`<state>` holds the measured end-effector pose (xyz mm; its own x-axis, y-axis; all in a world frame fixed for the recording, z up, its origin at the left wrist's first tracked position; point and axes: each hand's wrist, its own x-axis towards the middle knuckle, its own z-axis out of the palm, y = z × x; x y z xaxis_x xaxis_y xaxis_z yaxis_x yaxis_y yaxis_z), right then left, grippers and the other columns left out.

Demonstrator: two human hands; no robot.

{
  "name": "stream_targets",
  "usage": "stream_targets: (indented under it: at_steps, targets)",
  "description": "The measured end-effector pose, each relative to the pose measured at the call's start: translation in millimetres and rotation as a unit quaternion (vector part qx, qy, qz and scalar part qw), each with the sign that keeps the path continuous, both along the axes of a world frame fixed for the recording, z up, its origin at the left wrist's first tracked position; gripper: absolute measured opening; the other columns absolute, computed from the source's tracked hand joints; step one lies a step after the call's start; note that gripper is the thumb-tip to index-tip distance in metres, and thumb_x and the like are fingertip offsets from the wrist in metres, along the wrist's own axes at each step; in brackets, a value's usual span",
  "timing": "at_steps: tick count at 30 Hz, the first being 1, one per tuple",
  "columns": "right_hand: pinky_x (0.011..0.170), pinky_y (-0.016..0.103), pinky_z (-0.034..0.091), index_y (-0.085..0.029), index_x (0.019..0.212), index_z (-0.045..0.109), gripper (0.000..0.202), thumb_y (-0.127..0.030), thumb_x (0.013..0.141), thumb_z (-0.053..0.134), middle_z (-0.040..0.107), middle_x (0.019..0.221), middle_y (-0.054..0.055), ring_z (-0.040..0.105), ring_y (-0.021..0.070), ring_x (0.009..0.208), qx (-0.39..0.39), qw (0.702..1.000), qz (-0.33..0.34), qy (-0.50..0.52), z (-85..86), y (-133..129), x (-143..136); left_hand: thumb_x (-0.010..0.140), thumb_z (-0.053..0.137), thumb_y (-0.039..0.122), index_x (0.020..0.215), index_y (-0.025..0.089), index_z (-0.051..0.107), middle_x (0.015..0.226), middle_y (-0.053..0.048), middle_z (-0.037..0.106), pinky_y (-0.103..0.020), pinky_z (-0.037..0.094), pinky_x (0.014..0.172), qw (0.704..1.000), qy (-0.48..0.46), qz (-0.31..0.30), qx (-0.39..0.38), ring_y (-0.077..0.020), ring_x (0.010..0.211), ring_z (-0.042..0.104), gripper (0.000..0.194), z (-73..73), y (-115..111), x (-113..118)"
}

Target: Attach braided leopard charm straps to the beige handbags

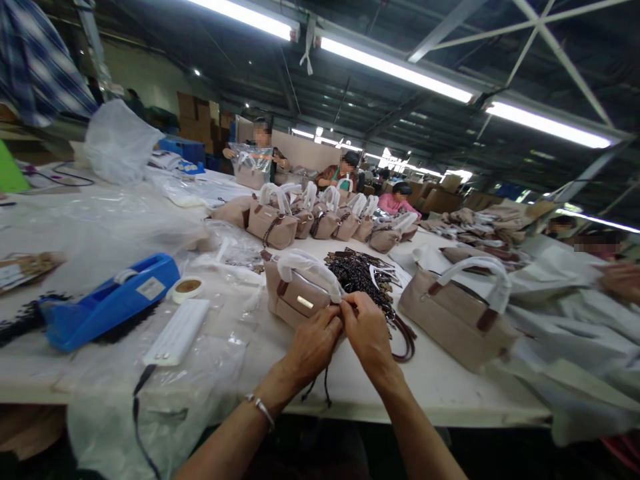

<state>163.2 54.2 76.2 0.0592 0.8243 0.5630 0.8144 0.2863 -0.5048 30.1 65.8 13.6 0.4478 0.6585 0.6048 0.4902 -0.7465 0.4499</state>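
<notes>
A beige handbag (283,301) with a small metal plate and wrapped white handles stands on the table before me. My left hand (316,340) is closed at the bag's right end, its fingers bent against the side. Right beside it, my right hand (366,331) pinches at the foot of the handle; what lies between its fingertips is hidden. Thin dark cord ends (327,388) hang below my hands. Just behind lies a pile of dark braided straps (357,270), with a brown strap loop (406,340) at its near end.
Another beige handbag (450,313) stands at right, beside white wrapping sheets (565,333). Several finished-looking bags (273,223) line the back. At left are a blue tape dispenser (113,300), a tape roll (187,289), a white power strip (179,331) and clear plastic (150,227). Co-workers sit beyond.
</notes>
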Motion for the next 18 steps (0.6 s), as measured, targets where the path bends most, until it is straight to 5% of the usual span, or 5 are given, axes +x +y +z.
stream_targets:
  at_steps: [3,6,9,13,18]
  targets:
    - [0.077,0.034,0.043,-0.020,0.074,0.061,0.020,-0.033,0.087,0.052,0.064,0.082,0.007,0.056,0.0216,0.083,0.037,0.999,-0.006,-0.013,2.1,2,6,0.093,0.043,0.015,0.098,0.018,0.060,0.126,-0.011,0.057,-0.038,0.043,0.097,0.999,-0.023,-0.033,-0.023,-0.0242,0.116,0.054,0.018,4.0,-3,-4]
    - [0.060,0.030,0.045,-0.020,0.080,0.062,0.023,-0.041,0.085,0.055,0.064,0.069,0.003,0.057,0.0182,0.063,-0.030,0.987,-0.017,0.157,0.1,7,10,0.091,0.047,0.018,0.087,0.019,0.058,0.114,-0.010,0.062,-0.034,0.046,0.089,0.989,-0.096,-0.069,-0.087,-0.0219,0.104,0.058,0.012,14.9,-11,-7]
    - [0.042,0.025,0.041,-0.019,0.084,0.059,0.031,-0.050,0.079,0.063,0.067,0.069,0.001,0.054,0.0132,0.047,-0.100,0.902,0.029,0.419,-6.6,14,11,0.093,0.047,0.025,0.085,0.019,0.057,0.088,-0.004,0.064,-0.027,0.045,0.074,0.959,-0.200,-0.102,-0.174,-0.0164,0.081,0.059,0.014,26.9,-22,-6]
    - [0.045,0.022,0.051,-0.020,0.080,0.056,0.037,-0.042,0.065,0.080,0.071,0.084,0.003,0.063,0.0123,0.056,-0.086,0.763,0.087,0.634,-14.7,21,17,0.088,0.055,0.034,0.079,0.018,0.056,0.063,0.003,0.054,-0.021,0.037,0.053,0.895,-0.312,-0.107,-0.299,-0.0105,0.056,0.048,0.018,33.8,-28,-2]
    - [0.045,0.018,0.052,-0.019,0.079,0.061,0.035,-0.033,0.060,0.087,0.067,0.070,-0.002,0.058,0.0082,0.051,-0.071,0.725,0.109,0.676,-15.5,20,22,0.078,0.065,0.045,0.075,0.017,0.056,0.064,0.002,0.057,-0.019,0.038,0.044,0.808,-0.436,-0.100,-0.384,-0.0080,0.048,0.048,0.029,28.2,-21,-1]
